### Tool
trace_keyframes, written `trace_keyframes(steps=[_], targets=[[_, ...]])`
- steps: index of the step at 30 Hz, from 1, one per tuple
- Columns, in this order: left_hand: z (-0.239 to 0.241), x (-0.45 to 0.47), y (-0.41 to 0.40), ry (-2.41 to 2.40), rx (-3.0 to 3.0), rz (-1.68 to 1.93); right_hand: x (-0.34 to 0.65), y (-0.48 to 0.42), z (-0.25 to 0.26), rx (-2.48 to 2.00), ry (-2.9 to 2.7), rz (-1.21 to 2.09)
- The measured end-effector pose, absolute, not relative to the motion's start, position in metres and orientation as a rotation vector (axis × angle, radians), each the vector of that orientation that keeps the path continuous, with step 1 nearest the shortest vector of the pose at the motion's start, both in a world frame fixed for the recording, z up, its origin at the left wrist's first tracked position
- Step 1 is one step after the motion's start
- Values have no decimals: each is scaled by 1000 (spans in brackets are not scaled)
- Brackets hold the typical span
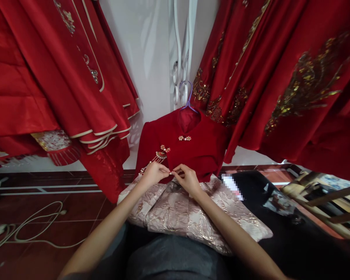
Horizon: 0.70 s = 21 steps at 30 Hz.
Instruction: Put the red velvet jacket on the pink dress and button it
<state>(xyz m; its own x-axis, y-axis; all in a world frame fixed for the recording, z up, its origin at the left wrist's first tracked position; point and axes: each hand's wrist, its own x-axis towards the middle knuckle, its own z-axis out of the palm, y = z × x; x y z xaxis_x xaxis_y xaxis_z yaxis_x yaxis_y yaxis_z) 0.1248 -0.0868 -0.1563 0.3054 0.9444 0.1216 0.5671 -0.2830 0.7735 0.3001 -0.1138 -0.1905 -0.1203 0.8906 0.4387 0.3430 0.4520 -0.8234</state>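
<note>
A red jacket hangs in front of me on a purple hanger, its lower part over a pale pink brocade skirt. At the jacket's lower front, my left hand pinches one side of a small pearly button fastener. From the other side my right hand pinches it too, the fingertips nearly meeting. Whether its halves are joined is too small to tell. Higher up are a beaded collar clasp and a side clasp above a fan-shaped tassel ornament.
Red embroidered gowns hang at left and right. A white metal rack stands behind. A white cable lies on the tiled floor. At right are a black surface, a plastic packet and a wooden frame.
</note>
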Motion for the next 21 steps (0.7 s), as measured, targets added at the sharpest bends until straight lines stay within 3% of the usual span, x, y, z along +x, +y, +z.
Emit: trace_keyframes(steps=[6,14,21], targets=[[-130,110,-89,1442,2118,705,317,-111,-165,-1198,-1887,561],[-121,113,-96,1494,2305,656,353,-119,-115,-1229,-1639,538],[-136,130,-102,1486,2410,571,338,-116,-139,-1314,-1712,852]])
